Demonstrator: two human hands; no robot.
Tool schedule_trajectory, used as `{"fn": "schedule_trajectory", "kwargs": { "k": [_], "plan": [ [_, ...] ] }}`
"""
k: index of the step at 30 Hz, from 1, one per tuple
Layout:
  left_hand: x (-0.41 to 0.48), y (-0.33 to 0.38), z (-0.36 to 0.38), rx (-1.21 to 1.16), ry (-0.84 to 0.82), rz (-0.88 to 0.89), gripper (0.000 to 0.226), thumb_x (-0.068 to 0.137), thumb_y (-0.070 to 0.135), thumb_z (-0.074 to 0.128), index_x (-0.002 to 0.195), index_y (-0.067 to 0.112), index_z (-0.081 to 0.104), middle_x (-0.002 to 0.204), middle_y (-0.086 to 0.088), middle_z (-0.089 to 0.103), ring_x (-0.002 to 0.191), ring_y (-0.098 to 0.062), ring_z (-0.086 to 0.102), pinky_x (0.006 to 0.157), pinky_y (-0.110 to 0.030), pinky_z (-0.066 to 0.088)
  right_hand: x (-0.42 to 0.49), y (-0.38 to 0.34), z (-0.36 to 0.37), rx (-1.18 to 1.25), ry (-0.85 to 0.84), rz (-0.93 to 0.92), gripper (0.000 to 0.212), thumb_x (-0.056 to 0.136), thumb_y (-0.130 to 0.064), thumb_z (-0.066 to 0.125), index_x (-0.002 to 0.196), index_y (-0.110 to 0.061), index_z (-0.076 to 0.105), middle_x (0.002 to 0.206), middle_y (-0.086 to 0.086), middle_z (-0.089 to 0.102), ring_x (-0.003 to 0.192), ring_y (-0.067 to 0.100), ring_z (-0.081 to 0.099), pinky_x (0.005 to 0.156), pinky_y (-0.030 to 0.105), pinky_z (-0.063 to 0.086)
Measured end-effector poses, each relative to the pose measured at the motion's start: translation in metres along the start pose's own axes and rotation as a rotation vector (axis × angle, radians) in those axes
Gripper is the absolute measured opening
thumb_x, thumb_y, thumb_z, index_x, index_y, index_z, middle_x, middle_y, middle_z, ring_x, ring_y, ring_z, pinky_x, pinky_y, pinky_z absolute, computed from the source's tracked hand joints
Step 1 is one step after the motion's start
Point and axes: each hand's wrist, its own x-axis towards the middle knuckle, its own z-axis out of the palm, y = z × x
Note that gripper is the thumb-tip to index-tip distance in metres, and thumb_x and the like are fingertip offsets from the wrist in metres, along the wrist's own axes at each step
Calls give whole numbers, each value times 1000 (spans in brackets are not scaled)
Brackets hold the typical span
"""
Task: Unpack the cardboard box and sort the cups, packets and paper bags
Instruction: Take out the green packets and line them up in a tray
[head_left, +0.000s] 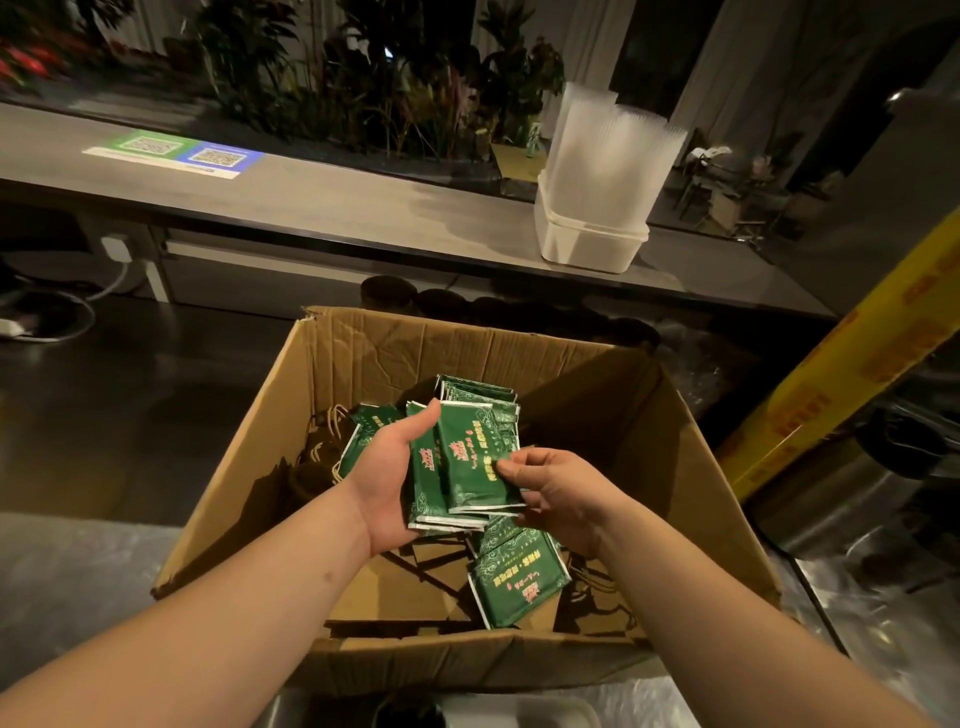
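An open cardboard box (613, 410) stands in front of me. Over it my left hand (387, 478) grips a stack of green packets (462, 467), thumb along its top edge. My right hand (556, 491) pinches the right edge of the top packet in that stack. More green packets (517, 577) lie loose inside the box, with others behind the stack (478, 389). Brown paper bags (317, 457) with twine handles lie in the box's left and bottom parts. Stacks of clear plastic cups (608, 156) stand in a white tub (587, 244) on the counter beyond.
A long grey counter (332, 202) runs behind the box, with a QR-code sheet (176, 153) at its left. A yellow wrapped roll (841, 364) leans at the right. Plants stand behind the counter. Cables and a power strip (21, 327) lie at the far left.
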Motion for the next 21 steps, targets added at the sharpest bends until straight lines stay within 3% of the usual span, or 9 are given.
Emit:
{"fn": "schedule_trajectory", "kwargs": {
  "k": [3,5,7,9,11,14,17,19,21],
  "plan": [
    [1,-1,-2,-13,7,-7,53,89,45,57,109,0,78,117,-24,70,105,-41,67,108,-56,43,-4,-5,15,-210,1,-121,12,89,-10,76,89,-4,66,91,8,72,71,20,71,60,29,57],
    [0,-1,-1,-7,21,-16,49,88,39,60,114,-1,74,110,-22,69,99,-38,67,108,-55,42,-4,-8,20,-519,82,-221,21,89,-26,79,95,-7,72,94,0,72,66,17,65,57,26,54],
    [1,-1,-2,-10,51,-4,45,91,37,59,117,2,69,110,-21,69,101,-38,68,105,-56,46,-1,-12,14,-753,190,-306,28,92,-43,72,92,-15,75,87,5,72,64,14,59,56,27,50],
    [3,-2,-3,-48,88,24,42,99,36,53,119,2,67,113,-21,70,113,-41,68,104,-58,48,3,-11,-3,-854,209,-326,25,97,-41,66,96,-17,72,88,6,70,71,11,59,64,27,51],
    [4,-2,-2,-94,103,32,45,102,38,50,123,1,65,116,-22,69,118,-42,66,104,-61,47,5,-3,-22,-1191,100,-302,16,95,-34,69,106,-22,69,101,-3,67,90,9,62,80,26,55],
    [6,-2,-4,-119,126,48,46,101,40,51,124,2,63,108,-19,68,100,-38,68,101,-58,50,13,19,-33,-1568,-77,-241,32,88,-30,77,118,-25,67,115,-6,63,106,14,58,90,30,53],
    [8,-3,-4,-136,142,53,44,99,41,54,120,3,63,103,-17,65,91,-33,65,91,-52,52,20,34,-28,-1809,-130,-304,41,85,-32,80,122,-21,66,120,0,60,112,21,56,90,40,54],
    [8,-3,-4,-137,153,52,44,99,40,55,120,3,63,105,-17,65,91,-32,65,90,-50,52,24,39,-26,-1918,-146,-320,34,88,-28,77,120,-18,67,118,3,59,113,25,56,90,43,55],
    [9,-4,-3,-132,165,47,44,99,39,55,118,0,65,104,-17,66,91,-31,65,91,-50,51,27,41,-29,-1873,-133,-302,25,90,-23,75,114,-18,69,116,3,60,112,25,56,90,42,55]
  ]
}}
